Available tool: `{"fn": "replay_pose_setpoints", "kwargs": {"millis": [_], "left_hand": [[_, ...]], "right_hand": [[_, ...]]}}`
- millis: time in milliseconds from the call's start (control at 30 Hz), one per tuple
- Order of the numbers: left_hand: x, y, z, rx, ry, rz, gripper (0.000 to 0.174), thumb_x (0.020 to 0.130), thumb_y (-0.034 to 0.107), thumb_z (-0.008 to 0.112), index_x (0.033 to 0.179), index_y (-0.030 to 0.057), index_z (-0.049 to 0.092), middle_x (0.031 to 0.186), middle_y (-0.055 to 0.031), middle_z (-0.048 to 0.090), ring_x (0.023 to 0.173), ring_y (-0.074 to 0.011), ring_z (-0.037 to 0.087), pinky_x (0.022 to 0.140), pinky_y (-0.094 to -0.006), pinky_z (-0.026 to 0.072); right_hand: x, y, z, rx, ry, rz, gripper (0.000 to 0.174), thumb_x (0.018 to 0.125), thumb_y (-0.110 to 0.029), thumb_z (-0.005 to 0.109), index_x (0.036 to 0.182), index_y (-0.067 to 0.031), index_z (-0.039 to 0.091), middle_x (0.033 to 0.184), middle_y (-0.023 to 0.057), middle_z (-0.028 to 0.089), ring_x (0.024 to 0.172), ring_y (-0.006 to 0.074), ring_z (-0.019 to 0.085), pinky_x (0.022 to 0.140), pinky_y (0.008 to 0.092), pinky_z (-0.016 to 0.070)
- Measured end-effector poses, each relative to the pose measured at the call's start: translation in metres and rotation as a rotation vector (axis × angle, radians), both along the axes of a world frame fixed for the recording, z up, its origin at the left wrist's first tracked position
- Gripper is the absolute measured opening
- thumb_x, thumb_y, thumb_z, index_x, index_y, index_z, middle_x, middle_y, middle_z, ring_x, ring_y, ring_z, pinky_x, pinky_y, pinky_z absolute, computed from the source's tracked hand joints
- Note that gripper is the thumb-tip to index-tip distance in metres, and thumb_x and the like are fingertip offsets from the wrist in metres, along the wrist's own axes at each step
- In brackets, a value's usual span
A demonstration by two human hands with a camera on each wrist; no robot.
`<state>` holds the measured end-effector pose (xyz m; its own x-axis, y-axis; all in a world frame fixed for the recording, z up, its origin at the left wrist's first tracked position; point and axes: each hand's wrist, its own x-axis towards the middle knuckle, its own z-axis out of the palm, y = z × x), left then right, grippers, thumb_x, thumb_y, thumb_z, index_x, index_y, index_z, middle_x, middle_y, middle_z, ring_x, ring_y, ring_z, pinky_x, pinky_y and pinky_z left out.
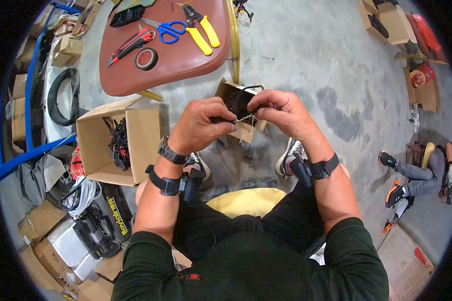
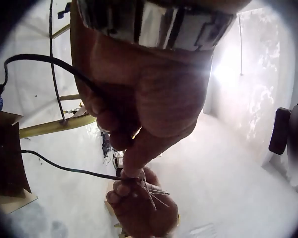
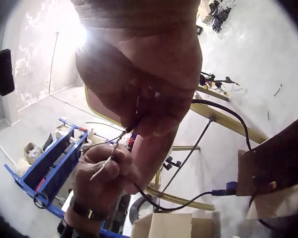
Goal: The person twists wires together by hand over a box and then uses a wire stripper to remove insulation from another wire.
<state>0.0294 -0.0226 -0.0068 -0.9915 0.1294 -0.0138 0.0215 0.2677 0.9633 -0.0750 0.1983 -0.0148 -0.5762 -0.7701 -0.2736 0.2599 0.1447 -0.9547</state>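
Note:
Between my two hands runs a pair of thin twisted wires (image 1: 246, 118), with bare strands sticking out sideways. My left hand (image 1: 205, 123) pinches one end between thumb and fingers. The other end is pinched by my right hand (image 1: 287, 114), close beside it. In the right wrist view the twisted wires (image 3: 112, 157) show light strands hanging below the fingertips. A black cable (image 2: 79, 171) leads from the fingers toward a small cardboard box (image 1: 246, 131) on the floor. Another black cable (image 2: 44, 58) loops from the left hand toward that box. The exact joint is partly hidden by fingers.
A brown padded chair seat (image 1: 186, 62) ahead bears scissors (image 1: 167, 31), yellow-handled wire strippers (image 1: 202, 32), a red utility knife (image 1: 131, 46) and a tape roll (image 1: 146, 59). An open carton (image 1: 145, 145) of black cables stands at left. Another person's legs (image 1: 416, 178) show at right.

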Motion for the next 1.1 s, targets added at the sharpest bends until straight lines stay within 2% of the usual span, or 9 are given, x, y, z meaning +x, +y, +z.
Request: {"fn": "replay_pose_setpoints", "kwargs": {"millis": [333,533,633,933,1100], "left_hand": [[-0.012,0.0,-0.014,-0.077,0.041,-0.056,0.018,0.071,0.003,0.078,0.086,-0.0002,0.069,0.075,-0.0077,0.062,0.065,-0.0168,0.059,0.058,-0.0289,0.0444],[-0.018,-0.004,-0.02,-0.034,-0.022,-0.085,0.017,0.072,0.003,0.078,0.085,-0.0008,0.068,0.076,-0.0073,0.062,0.066,-0.0163,0.058,0.059,-0.0282,0.0439],[-0.021,-0.004,-0.02,-0.01,-0.081,-0.077,0.017,0.072,0.002,0.077,0.085,-0.0011,0.068,0.076,-0.0073,0.061,0.068,-0.0159,0.058,0.059,-0.0278,0.0439],[-0.029,-0.011,-0.026,0.026,-0.137,-0.074,0.015,0.072,0.0,0.076,0.085,-0.0019,0.067,0.078,-0.007,0.062,0.07,-0.0148,0.058,0.061,-0.027,0.0443],[-0.033,-0.017,-0.032,0.012,-0.101,-0.075,0.015,0.072,0.0,0.075,0.084,-0.002,0.067,0.077,-0.0072,0.062,0.07,-0.0146,0.059,0.062,-0.0271,0.0446]], "right_hand": [[-0.009,0.007,-0.02,-0.041,-0.151,-0.012,0.021,0.086,0.001,0.053,0.103,0.0002,0.065,0.094,0.0037,0.066,0.084,0.0102,0.06,0.077,0.0261,0.0492],[-0.017,0.006,-0.02,0.058,-0.1,0.04,0.023,0.085,0.002,0.053,0.105,0.0002,0.064,0.096,0.004,0.066,0.088,0.0117,0.06,0.079,0.0276,0.0496],[-0.018,0.003,-0.02,0.058,-0.095,0.014,0.026,0.084,0.008,0.054,0.107,-0.0008,0.064,0.098,0.0051,0.067,0.086,0.0094,0.06,0.078,0.0259,0.0496],[-0.025,-0.005,-0.015,0.229,0.134,0.079,0.033,0.078,0.004,0.068,0.11,-0.0046,0.064,0.089,-0.0014,0.069,0.068,0.0024,0.051,0.059,0.0211,0.0416],[-0.029,-0.005,-0.022,0.226,0.223,0.13,0.025,0.079,0.002,0.071,0.102,-0.0036,0.066,0.087,0.0015,0.068,0.072,0.0065,0.057,0.063,0.0239,0.0463]]}}
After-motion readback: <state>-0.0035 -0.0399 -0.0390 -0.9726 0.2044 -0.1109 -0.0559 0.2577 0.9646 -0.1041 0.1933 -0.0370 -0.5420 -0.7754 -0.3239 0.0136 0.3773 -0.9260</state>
